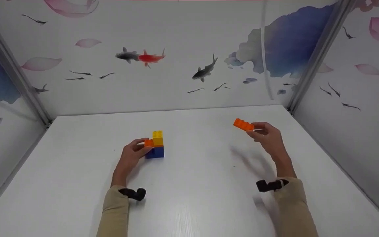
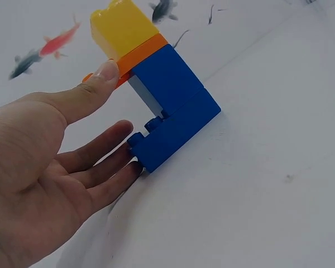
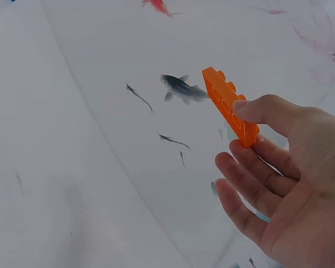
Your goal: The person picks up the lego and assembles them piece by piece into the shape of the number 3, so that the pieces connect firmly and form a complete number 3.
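Note:
A small stack of toy building bricks stands on the white table, left of the middle. Its lower part is made of blue bricks (image 2: 176, 84), with a flat orange brick (image 1: 149, 143) above them and a yellow brick (image 1: 157, 138) on top. My left hand (image 1: 132, 153) pinches the orange brick's protruding end; in the left wrist view the thumb lies on it and the lower fingers are beside the bottom blue brick. Over the right side of the table, my right hand (image 1: 268, 138) holds a loose flat orange brick (image 3: 230, 106) by one end, between thumb and fingers, tilted in the air.
The white table (image 1: 196, 184) meets a back wall (image 1: 176, 89) printed with fish and petals. Side panels on metal posts (image 1: 317, 52) close in the left and right. A black wrist camera (image 1: 268, 185) sits at each cuff.

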Action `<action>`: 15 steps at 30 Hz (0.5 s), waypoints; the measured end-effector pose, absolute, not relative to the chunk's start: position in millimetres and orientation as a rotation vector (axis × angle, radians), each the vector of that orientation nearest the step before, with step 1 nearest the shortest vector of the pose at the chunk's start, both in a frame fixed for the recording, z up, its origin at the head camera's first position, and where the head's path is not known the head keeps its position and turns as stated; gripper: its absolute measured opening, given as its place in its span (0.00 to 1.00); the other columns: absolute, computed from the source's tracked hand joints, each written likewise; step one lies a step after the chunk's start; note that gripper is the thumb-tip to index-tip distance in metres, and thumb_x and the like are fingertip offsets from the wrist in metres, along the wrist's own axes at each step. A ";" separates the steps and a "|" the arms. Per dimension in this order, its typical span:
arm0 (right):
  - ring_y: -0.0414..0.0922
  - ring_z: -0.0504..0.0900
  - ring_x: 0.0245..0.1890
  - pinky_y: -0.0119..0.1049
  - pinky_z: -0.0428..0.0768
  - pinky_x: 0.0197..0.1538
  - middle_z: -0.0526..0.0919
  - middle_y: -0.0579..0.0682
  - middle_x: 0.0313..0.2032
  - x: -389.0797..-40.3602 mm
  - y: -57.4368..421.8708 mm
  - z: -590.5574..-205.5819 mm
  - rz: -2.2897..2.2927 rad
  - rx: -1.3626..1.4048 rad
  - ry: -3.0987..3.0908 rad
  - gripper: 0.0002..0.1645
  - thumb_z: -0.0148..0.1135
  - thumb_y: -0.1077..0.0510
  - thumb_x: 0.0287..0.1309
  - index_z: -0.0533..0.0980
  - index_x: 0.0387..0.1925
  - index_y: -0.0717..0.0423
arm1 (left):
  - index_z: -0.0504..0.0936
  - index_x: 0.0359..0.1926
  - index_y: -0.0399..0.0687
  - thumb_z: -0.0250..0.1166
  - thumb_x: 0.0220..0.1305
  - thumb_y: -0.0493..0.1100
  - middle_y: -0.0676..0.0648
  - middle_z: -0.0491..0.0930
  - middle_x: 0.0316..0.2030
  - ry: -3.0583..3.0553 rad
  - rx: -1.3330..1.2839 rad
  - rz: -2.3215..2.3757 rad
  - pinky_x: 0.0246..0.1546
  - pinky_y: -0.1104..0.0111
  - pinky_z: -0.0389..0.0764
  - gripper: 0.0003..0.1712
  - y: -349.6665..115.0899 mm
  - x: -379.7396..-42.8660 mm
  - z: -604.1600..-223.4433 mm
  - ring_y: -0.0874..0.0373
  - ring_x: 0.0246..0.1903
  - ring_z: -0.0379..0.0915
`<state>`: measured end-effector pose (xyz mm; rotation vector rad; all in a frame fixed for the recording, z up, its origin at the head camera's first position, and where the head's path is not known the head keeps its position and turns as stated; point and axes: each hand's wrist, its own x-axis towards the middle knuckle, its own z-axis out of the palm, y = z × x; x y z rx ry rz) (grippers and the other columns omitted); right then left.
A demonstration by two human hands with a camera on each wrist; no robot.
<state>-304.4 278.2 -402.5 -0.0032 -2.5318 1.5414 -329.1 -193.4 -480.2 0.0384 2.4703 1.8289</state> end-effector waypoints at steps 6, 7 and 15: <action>0.35 0.80 0.45 0.24 0.83 0.46 0.78 0.58 0.58 -315.8 267.6 -402.0 1.598 0.025 -2.510 0.36 0.67 0.41 0.62 0.73 0.63 0.59 | 0.73 0.68 0.56 0.66 0.66 0.55 0.39 0.75 0.64 2.451 0.023 1.832 0.69 0.56 0.73 0.31 -193.9 -329.1 -482.1 0.47 0.62 0.75; 0.37 0.80 0.45 0.25 0.83 0.46 0.78 0.58 0.58 -318.3 264.9 -400.2 1.602 0.035 -2.505 0.36 0.68 0.41 0.61 0.73 0.62 0.59 | 0.73 0.68 0.56 0.66 0.67 0.54 0.39 0.75 0.64 2.446 0.025 1.838 0.69 0.56 0.73 0.30 -193.8 -329.0 -482.2 0.47 0.62 0.75; 0.47 0.79 0.50 0.25 0.82 0.46 0.78 0.57 0.57 -334.1 235.5 -374.4 1.597 0.097 -2.528 0.31 0.67 0.45 0.63 0.73 0.60 0.57 | 0.74 0.66 0.58 0.66 0.66 0.56 0.40 0.76 0.63 2.447 0.018 1.852 0.69 0.56 0.73 0.30 -192.9 -330.0 -478.6 0.48 0.61 0.75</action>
